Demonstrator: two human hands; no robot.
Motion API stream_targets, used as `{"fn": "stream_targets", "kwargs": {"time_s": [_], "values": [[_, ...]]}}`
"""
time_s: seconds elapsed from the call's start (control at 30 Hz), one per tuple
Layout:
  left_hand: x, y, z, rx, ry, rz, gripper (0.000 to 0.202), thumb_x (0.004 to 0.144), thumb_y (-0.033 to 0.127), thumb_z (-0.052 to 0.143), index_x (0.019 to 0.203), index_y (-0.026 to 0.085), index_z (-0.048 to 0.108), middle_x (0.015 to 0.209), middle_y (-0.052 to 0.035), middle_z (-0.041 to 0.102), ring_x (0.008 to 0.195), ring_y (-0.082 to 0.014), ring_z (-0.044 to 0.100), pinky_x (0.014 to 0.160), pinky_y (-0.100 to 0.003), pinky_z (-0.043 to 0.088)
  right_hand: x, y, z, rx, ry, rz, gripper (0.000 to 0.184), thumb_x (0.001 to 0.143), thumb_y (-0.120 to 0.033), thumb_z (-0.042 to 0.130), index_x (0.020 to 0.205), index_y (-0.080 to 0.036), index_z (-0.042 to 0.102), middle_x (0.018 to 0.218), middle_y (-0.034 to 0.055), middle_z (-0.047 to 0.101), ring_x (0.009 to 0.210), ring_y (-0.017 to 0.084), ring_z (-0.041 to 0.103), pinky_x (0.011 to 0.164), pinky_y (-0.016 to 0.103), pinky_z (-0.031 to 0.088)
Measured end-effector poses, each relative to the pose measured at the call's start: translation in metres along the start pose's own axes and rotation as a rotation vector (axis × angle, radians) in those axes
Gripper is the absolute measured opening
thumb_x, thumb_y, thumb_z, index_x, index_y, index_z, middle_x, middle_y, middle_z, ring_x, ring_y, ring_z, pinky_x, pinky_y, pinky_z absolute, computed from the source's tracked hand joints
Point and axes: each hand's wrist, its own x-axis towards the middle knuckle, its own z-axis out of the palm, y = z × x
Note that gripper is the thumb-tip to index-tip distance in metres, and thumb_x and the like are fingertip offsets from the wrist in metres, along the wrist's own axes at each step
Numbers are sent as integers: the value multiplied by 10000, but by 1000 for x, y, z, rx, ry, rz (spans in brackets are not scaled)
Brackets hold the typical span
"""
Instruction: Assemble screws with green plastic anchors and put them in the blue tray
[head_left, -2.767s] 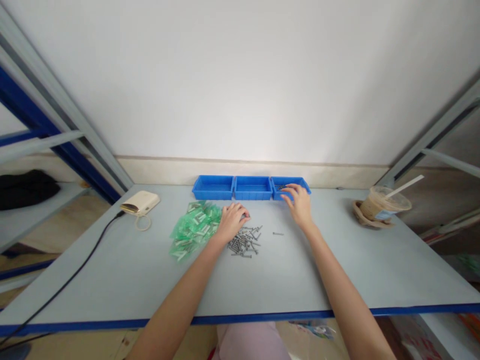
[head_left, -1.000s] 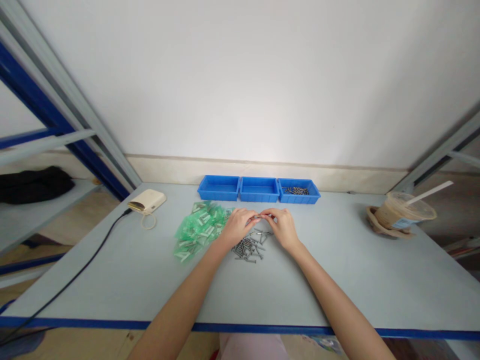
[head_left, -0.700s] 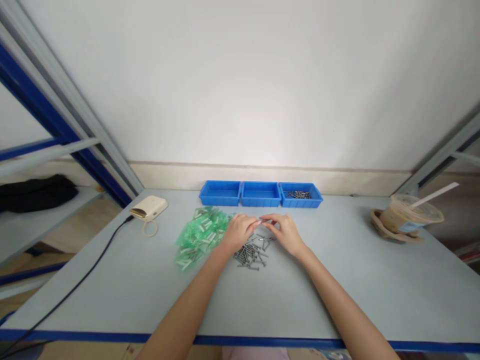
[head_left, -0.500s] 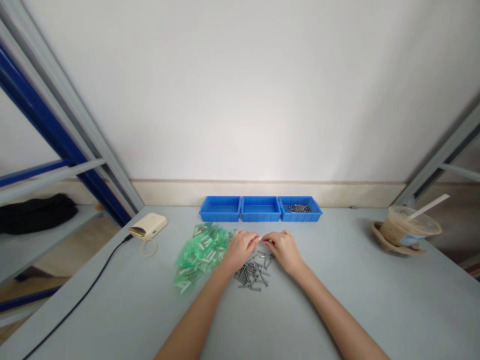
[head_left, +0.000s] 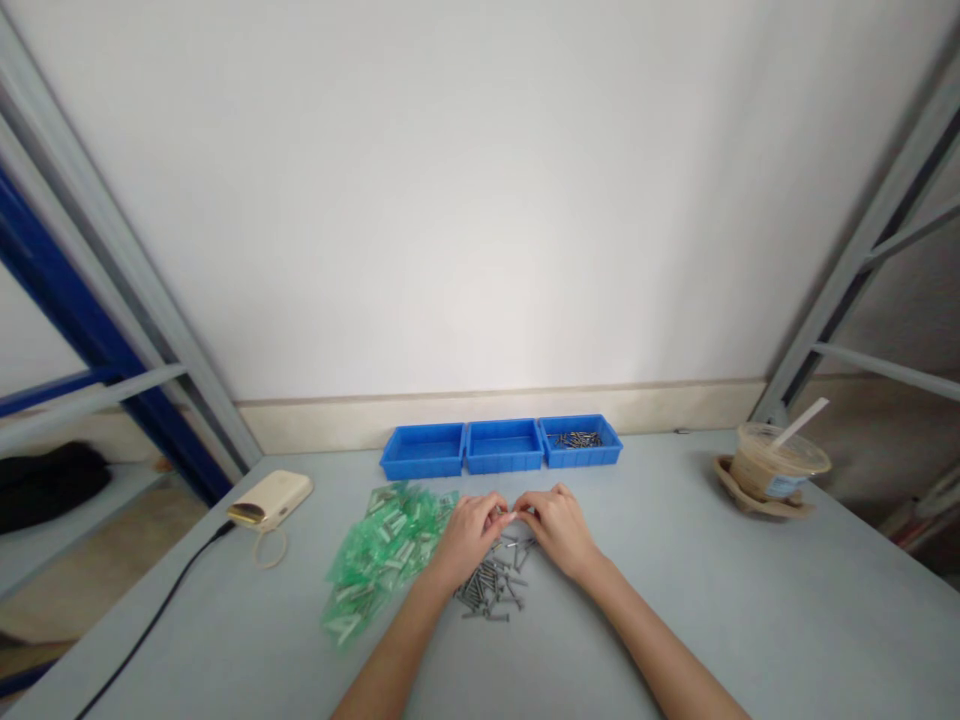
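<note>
My left hand [head_left: 471, 535] and my right hand [head_left: 556, 527] meet fingertip to fingertip above a pile of grey screws [head_left: 491, 585]. Both are closed in a pinch; whatever lies between the fingertips is too small to make out. Beside my left hand lies a heap of green plastic bags [head_left: 390, 550] with pale and metallic pieces inside. Beyond the hands, three blue bins stand in a row: the left bin [head_left: 424, 467] and the middle bin [head_left: 504, 463] hold nothing visible, while the right bin [head_left: 583, 456] contains small metal screws.
A cream power bank [head_left: 277, 497] with a black cable [head_left: 150, 625] is on the left of the grey table [head_left: 675, 600]. At the right, a drink cup [head_left: 772, 465] with a straw sits in a cardboard holder [head_left: 757, 500]. A wall rises behind the bins.
The camera view has shifted, so everything on the table appears lower and a little further left. My hands keep their fingertip-to-fingertip pinch over the screws, with little change.
</note>
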Motion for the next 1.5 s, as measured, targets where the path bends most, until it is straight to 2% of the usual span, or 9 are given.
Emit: {"fn": "stream_targets", "kwargs": {"time_s": [0.1,0.3,0.5,0.63,0.77,0.97,1.17,1.37,1.5], "values": [[0,0,0,-36,-27,-10,240,865,343,410,745,201,562,608,27,610,697,-163,563,748,-282,358,-1,0,-4,2,2,-20,206,895,-246,413,880,-228,618,859,-8,679,789,129,601,719,284,288],[0,2,-3,-3,13,-7,438,903,339,290,553,188,506,588,-1,596,660,-159,554,735,-285,365,-3,-5,-6,-65,47,-52,90,835,-280,531,846,-236,608,836,-9,662,804,154,565,723,295,266],[1,-1,1,8,7,4,225,870,319,381,759,209,543,562,31,594,649,-162,557,731,-290,374,-1,-8,1,-137,34,-20,200,880,-261,455,770,-234,619,741,-8,668,738,160,579,673,292,251],[2,-4,2,27,10,5,301,886,272,331,654,203,510,559,23,583,648,-159,553,725,-286,371,-2,-9,1,-109,59,-4,157,880,-262,458,862,-252,613,755,-12,676,727,156,597,682,288,258],[2,-2,2,-6,4,-9,356,892,278,318,593,194,493,545,26,576,622,-149,550,718,-280,369,-2,-9,0,-116,55,18,132,857,-290,503,809,-241,615,775,-20,679,736,157,604,679,289,257],[0,0,3,-10,3,-15,252,870,340,393,758,195,565,577,33,600,668,-156,559,733,-280,357,0,-7,-2,-150,43,26,202,895,-265,435,796,-209,601,750,-8,669,718,144,600,672,287,248],[0,-1,3,38,-11,0,412,903,325,318,574,169,510,558,24,561,633,-135,536,726,-268,343,-2,-3,5,-96,61,-50,151,889,-266,446,920,-225,588,818,-6,664,753,140,586,689,281,257],[0,-2,3,38,65,20,229,868,349,419,844,181,572,684,21,596,686,-144,538,721,-268,344,-1,2,4,-54,61,-63,176,888,-245,442,872,-219,615,816,3,653,789,149,547,713,272,287],[-1,-5,4,98,65,59,247,884,330,398,795,181,573,723,7,593,718,-149,523,728,-281,336,-1,0,-2,-54,34,-104,206,898,-236,413,881,-208,617,818,16,648,835,162,513,718,269,296]]}}
